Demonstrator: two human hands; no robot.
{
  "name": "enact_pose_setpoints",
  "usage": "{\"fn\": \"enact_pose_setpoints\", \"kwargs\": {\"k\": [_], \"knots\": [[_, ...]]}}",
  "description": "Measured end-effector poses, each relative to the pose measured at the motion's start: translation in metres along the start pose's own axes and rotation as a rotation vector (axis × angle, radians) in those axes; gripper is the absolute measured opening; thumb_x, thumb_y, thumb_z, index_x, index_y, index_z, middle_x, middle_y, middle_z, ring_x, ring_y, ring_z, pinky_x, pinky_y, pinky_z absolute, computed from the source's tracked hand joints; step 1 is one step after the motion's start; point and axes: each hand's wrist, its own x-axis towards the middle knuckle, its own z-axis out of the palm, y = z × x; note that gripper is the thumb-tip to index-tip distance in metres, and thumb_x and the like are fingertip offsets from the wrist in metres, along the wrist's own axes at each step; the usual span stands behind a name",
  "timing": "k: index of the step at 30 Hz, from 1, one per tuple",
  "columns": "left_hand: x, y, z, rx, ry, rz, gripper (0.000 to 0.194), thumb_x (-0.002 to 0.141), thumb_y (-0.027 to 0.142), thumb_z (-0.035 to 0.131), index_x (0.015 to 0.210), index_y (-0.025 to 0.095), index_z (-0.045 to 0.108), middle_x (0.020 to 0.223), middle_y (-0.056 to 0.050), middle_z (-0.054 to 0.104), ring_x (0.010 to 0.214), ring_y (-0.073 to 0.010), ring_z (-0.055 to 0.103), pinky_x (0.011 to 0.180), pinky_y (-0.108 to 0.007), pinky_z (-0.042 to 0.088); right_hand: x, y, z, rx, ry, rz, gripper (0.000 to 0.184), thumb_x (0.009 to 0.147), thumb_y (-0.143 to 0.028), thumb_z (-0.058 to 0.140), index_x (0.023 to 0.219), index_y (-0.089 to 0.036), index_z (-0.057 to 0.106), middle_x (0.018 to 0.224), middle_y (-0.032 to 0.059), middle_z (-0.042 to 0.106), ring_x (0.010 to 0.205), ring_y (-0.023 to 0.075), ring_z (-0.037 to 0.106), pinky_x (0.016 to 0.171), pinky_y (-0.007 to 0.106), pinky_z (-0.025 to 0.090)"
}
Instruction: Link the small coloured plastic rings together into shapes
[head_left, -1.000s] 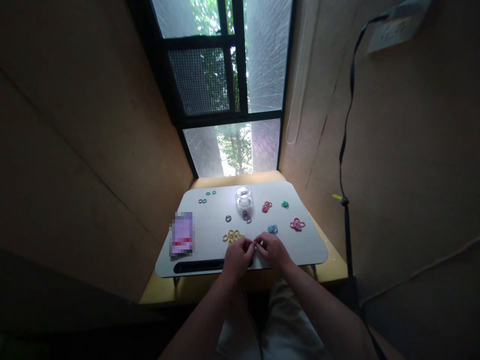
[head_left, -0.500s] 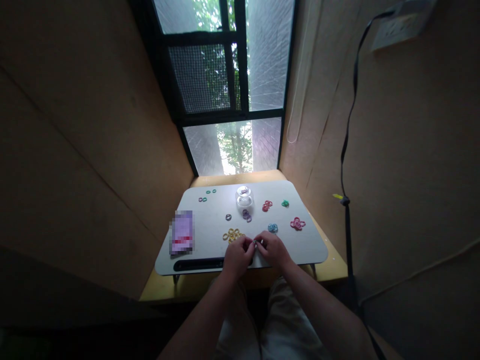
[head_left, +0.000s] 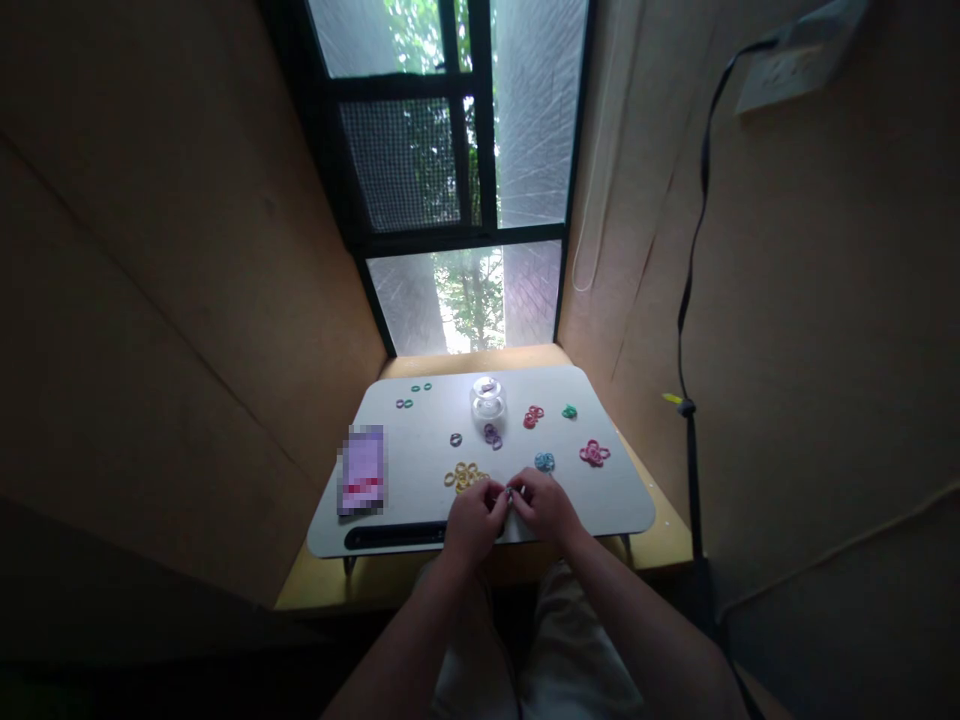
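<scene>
At the front of the white lap table, my left hand and my right hand meet fingertip to fingertip. Both pinch something tiny between them, too small to name. A cluster of yellow rings, like small hair ties, lies just beyond my left fingers. Past my right hand is a little pile of blue rings. Farther back, purple rings sit in front of a round clear jar, and one dark ring lies to their left.
Red rings, green rings and pink rings are grouped on the right. A few green rings lie back left, above a purple packet. Along the front edge runs a black slot. Walls and a window enclose the table.
The whole scene has shifted slightly down in view. My hands keep their pinch at the same spot, with only small finger movement.
</scene>
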Motion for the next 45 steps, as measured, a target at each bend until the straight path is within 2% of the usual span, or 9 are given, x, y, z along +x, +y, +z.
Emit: {"fn": "enact_pose_setpoints", "kwargs": {"k": [18,30,37,45], "knots": [[-0.001,0.0013,-0.001,0.001,0.009,-0.009,0.017,0.083,0.032,0.054,0.077,0.019,0.063,0.071,-0.001,0.066,0.065,-0.0133,0.058,0.063,-0.025,0.038,-0.0002,-0.0003,0.0006,0.012,0.016,0.0,0.014,0.075,-0.009,0.055,0.082,-0.02,0.061,0.077,0.0002,0.06,0.068,0.0133,0.054,0.066,0.024,0.042],[0.0035,0.0017,0.0024,0.072,0.069,-0.074,0.014,0.082,0.027,0.054,0.072,0.018,0.058,0.066,0.001,0.061,0.062,-0.0123,0.053,0.061,-0.024,0.033,-0.0011,0.0033,0.0032,0.08,0.042,0.012,0.021,0.077,-0.01,0.052,0.093,-0.02,0.06,0.078,-0.0006,0.061,0.063,0.0122,0.055,0.065,0.024,0.044],[0.0043,-0.0013,0.0023,0.063,0.029,-0.049,0.015,0.082,0.027,0.054,0.072,0.018,0.059,0.066,0.001,0.06,0.062,-0.0116,0.052,0.061,-0.023,0.033,0.0,0.0036,0.0015,0.112,0.013,0.007,0.033,0.074,-0.006,0.053,0.102,-0.02,0.061,0.082,-0.0004,0.061,0.063,0.0109,0.055,0.065,0.023,0.046],[0.0033,-0.0013,0.0007,0.039,0.013,-0.037,0.015,0.081,0.029,0.055,0.073,0.018,0.06,0.067,0.001,0.061,0.063,-0.0119,0.052,0.061,-0.024,0.034,0.0026,0.0029,-0.0013,0.062,-0.02,-0.05,0.023,0.073,-0.005,0.056,0.089,-0.019,0.065,0.082,0.0005,0.061,0.064,0.0111,0.053,0.066,0.024,0.045]]}}
